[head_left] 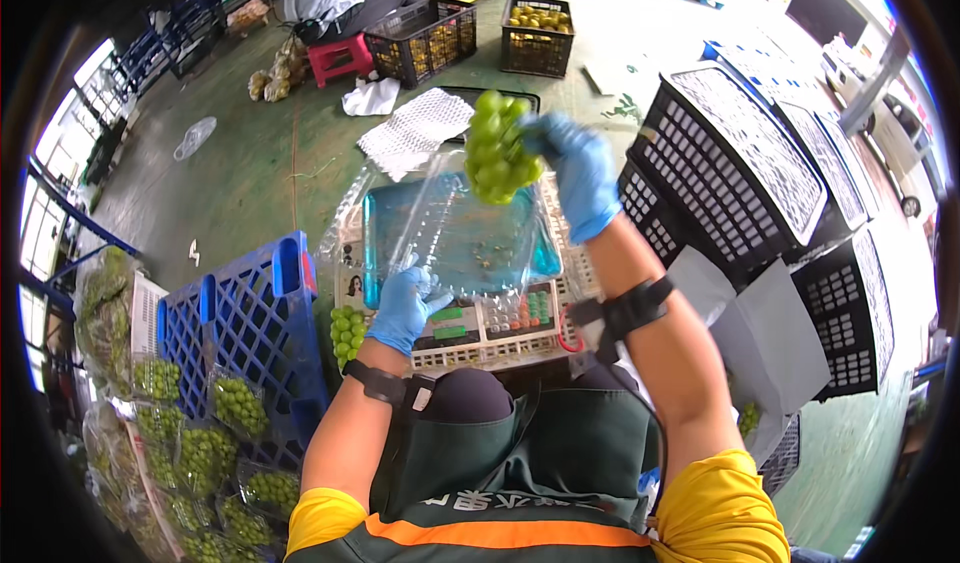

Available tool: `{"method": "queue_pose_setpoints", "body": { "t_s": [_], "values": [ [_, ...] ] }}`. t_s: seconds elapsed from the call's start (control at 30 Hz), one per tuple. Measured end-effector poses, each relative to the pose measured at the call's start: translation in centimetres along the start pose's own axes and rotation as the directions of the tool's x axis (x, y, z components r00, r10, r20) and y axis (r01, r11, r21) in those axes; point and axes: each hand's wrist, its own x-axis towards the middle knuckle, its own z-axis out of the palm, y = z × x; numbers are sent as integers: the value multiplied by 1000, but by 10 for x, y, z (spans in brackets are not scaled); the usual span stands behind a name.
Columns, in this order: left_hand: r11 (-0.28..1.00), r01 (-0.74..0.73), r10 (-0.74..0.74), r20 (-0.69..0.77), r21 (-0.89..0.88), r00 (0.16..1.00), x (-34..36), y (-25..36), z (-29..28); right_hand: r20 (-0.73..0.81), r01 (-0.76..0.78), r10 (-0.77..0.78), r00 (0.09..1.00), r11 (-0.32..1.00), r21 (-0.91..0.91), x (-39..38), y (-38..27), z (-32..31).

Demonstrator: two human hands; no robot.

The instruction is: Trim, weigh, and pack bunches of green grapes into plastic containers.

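Right grip clenched on grape bunch, lifted; left grip pinches clear bag over scale. Bunch not bagged yet.

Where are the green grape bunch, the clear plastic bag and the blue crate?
green grape bunch (497, 148), head view, middle of the cluster
clear plastic bag (450, 223), head view, its front sheet
blue crate (245, 328), head view, slatted side wall

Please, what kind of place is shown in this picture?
Probably a fruit packing shed or warehouse. The right hand lifts a bunch of green grapes over a weighing scale, bagged grapes lie nearby, and black plastic crates stand on the green floor.
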Motion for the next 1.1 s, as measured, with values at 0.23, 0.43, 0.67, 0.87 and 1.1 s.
{"method": "queue_pose_setpoints", "body": {
  "t_s": [0.23, 0.43, 0.67, 0.87, 1.1],
  "values": [
    [989, 131, -134, 34, 68, 990, 29, 32, -44, 180, -377, 565, 805, 722, -580, -54, 93, 42],
    [953, 24, -12, -43, 302, 999, 58, 41, -77, 113, 116, 601, 791, 33, -993, -24, 74, 45],
    [935, 85, -82, -25, 345, 996, -23, 97, -86, -97, 121, 647, 757, -284, -951, -21, 86, 20],
    [703, -50, 348, -282, 709, 894, -73, 96, -144, 147, 249, 252, 957, -442, -862, -54, 78, 30],
    [561, 37, 378, -296, 827, 877, -51, 0, -175, 225, 221, 9, 974, 165, -961, -79, 58, -18]
  ]
}}
